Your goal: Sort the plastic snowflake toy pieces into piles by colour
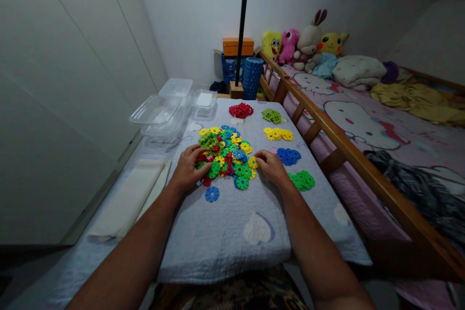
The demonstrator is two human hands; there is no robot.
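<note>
A mixed pile of plastic snowflake-shaped interlocking discs point(232, 150) in green, yellow, blue and red lies mid-table. My left hand point(189, 169) rests at the pile's left side, thumb and fingers apart, touching pieces near some red ones. On the pile's right edge, my right hand point(272, 167) has its thumb and fingertips closed on the rim of a yellow disc point(253, 162). A single blue disc point(212, 194) lies apart, nearer to me. Sorted heaps line the far and right sides: red point(240, 110), light green point(271, 116), yellow point(278, 134), blue point(288, 156) and green point(302, 180).
Clear plastic containers point(156, 111) and a smaller clear box point(204, 99) stand at the back left. Folded cream cloth point(127, 198) lies at the left. A wooden bed rail point(327, 121) runs along the right, and a black pole point(241, 24) rises behind the table.
</note>
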